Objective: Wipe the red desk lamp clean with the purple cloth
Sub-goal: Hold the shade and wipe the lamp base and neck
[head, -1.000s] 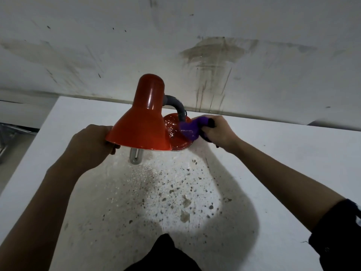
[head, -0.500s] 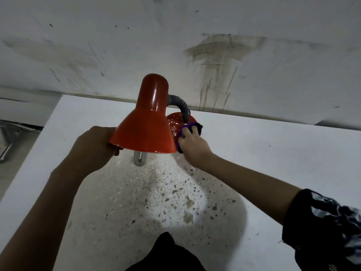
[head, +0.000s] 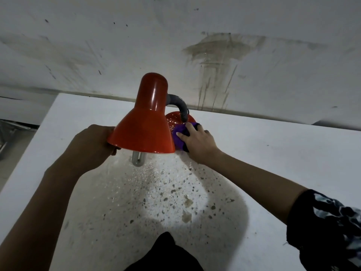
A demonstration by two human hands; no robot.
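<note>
Half done maybe: left hand (head: 91,145) grips red desk lamp (head: 153,92) by shade (head: 143,132), right hand (head: 199,143) presses purple cloth (head: 178,141) flat on base (head: 172,119).

Our right hand (head: 198,142) now lies flat over the purple cloth (head: 178,136), pressing it onto the lamp base (head: 172,119) beside the shade (head: 144,130) instead of bunching it at the base's right edge.
</note>
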